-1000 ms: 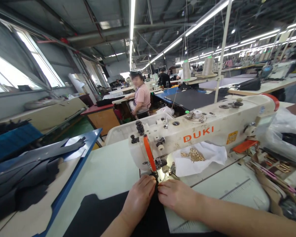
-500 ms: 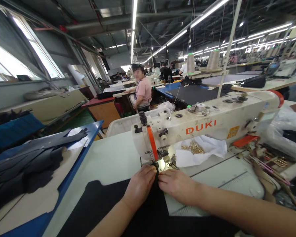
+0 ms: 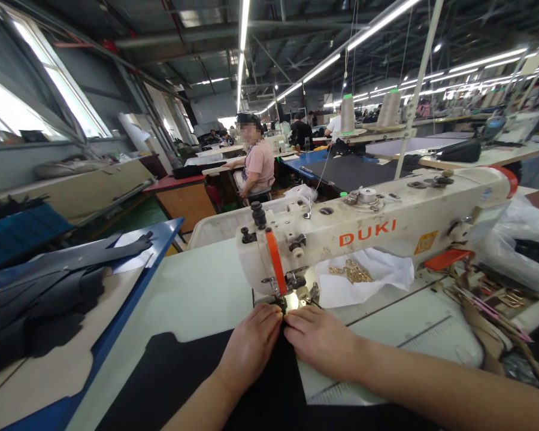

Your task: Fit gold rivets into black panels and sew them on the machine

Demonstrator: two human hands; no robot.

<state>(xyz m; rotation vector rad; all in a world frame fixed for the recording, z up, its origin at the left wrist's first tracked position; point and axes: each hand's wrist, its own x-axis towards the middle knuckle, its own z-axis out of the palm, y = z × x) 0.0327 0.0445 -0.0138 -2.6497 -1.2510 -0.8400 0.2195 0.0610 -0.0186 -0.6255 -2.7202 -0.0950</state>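
Observation:
Just in front of the needle area of a white sewing machine [image 3: 368,230], both my hands are at a large piece of black fabric [image 3: 184,374]. My left hand [image 3: 254,338] has its fingers bent and pressed together on the fabric, left of the presser foot. Close beside it, my right hand [image 3: 318,338] pinches the fabric's right edge, fingertips almost touching the left ones. The fabric spreads over the pale table toward me. The machine's lamp lights the spot by the needle, and my fingers hide the stitching point.
On the left, a blue table [image 3: 161,239] carries dark cut pieces [image 3: 40,299]. Gold metal hardware [image 3: 353,271] lies on white paper [image 3: 386,275] behind the needle. Scissors [image 3: 489,311] and a clear plastic bag [image 3: 530,239] are at right. A person in pink [image 3: 258,161] sits beyond.
The view has shifted slightly. Both hands stay at the needle area, with their fingertips now a little closer together. The black fabric appears slightly lower and further left in view.

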